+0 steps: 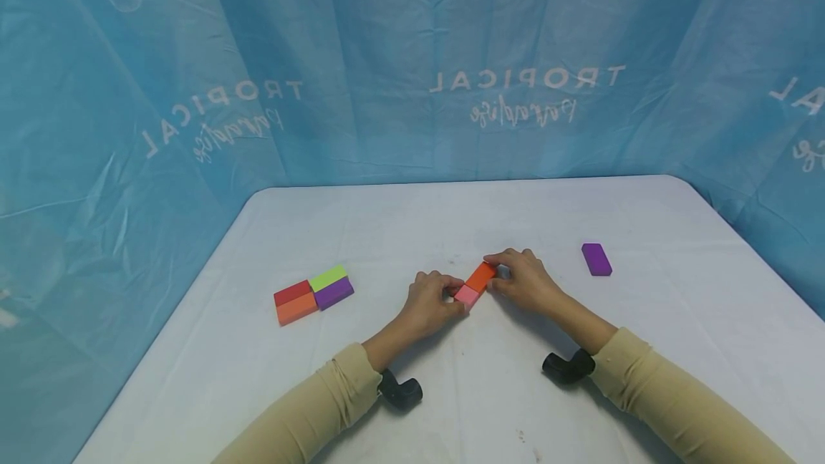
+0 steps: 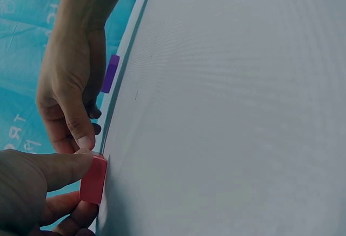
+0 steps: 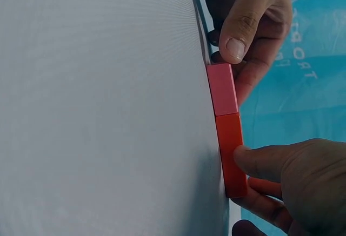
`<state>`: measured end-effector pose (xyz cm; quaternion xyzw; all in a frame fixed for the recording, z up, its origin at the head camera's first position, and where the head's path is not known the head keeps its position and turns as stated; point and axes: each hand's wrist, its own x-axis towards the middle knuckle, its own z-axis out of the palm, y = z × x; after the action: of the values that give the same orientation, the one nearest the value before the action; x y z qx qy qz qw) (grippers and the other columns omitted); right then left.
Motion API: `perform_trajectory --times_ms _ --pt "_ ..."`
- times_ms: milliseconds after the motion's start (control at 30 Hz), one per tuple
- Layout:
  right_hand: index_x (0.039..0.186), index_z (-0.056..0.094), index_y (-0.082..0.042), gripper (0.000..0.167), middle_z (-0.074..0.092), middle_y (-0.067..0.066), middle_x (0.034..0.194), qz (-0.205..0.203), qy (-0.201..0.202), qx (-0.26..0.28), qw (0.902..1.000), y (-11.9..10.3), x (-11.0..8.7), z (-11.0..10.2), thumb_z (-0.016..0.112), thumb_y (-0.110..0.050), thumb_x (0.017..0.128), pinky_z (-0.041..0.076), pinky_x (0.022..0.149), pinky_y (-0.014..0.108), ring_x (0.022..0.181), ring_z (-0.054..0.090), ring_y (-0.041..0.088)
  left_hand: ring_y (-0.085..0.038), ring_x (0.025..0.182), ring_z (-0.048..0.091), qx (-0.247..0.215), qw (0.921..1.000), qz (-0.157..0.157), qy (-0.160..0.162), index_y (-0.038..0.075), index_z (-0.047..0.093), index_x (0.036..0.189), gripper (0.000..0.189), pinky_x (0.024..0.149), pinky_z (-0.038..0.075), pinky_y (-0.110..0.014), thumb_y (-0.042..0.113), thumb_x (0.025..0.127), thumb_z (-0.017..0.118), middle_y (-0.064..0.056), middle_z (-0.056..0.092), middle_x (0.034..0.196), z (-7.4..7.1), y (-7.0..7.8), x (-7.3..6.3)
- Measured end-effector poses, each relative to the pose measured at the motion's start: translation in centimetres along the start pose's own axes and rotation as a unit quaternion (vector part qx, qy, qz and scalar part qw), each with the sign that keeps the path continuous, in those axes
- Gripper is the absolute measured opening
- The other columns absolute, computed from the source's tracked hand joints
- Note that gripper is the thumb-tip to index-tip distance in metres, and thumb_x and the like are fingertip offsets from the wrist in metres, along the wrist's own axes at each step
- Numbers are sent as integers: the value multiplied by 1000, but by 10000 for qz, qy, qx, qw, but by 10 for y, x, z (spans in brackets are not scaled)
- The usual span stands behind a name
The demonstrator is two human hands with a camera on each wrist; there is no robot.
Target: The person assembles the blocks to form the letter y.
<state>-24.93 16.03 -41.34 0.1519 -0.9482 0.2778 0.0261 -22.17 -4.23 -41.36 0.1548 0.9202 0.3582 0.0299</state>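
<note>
In the head view, a pink block [image 1: 467,295] and an orange block [image 1: 480,277] lie end to end on the table in a slanting line. My left hand [image 1: 430,305] pinches the pink block between thumb and fingers. The orange block is gripped by my right hand [image 1: 525,281], fingers at its far end and thumb along its near side. The right wrist view has the pink block [image 3: 222,89] meeting the orange one [image 3: 231,155] at a narrow seam. From the left wrist, the pink block's [image 2: 93,179] face shows under my left thumb.
To the left, a red block [image 1: 292,293], a lime green block [image 1: 328,278], a purple block [image 1: 334,293] and an orange block [image 1: 297,309] sit grouped together. Another purple block [image 1: 596,260] lies alone at right. A blue curtain [image 1: 387,92] hangs behind the white-covered table [image 1: 477,414].
</note>
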Motion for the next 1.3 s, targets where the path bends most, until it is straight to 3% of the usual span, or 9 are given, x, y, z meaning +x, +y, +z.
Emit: perform_trajectory --times_ms 300,600,967,1300 --pt "125 61 -10 45 63 11 121 99 59 179 9998 1 -5 -7 70 -19 81 37 75 33 98 48 27 -17 91 43 -41 10000 59 0 10 65 117 44 80 33 -31 22 77 75 -5 61 99 -7 -1 -2" --pt "126 59 -11 45 58 12 126 461 170 243 9985 9 -13 -20 68 -25 85 40 75 34 100 47 27 -20 105 41 -157 9991 375 -101 16 61 124 43 85 37 -35 18 82 71 -2 58 119 -13 -2 2" --pt "128 57 -5 47 59 18 123 625 710 61 9955 29 -24 -37 66 -25 86 40 76 39 100 47 32 -21 106 42 246 9957 887 -95 18 61 125 43 89 33 -36 18 83 70 3 57 132 -12 -4 10" --pt "127 55 -1 49 58 23 118 914 1236 -49 9881 52 -34 -53 65 -27 87 35 78 47 97 45 37 -23 116 41 516 9916 1087 -466 17 61 126 38 93 31 -38 21 89 64 5 52 140 -11 -1 16"
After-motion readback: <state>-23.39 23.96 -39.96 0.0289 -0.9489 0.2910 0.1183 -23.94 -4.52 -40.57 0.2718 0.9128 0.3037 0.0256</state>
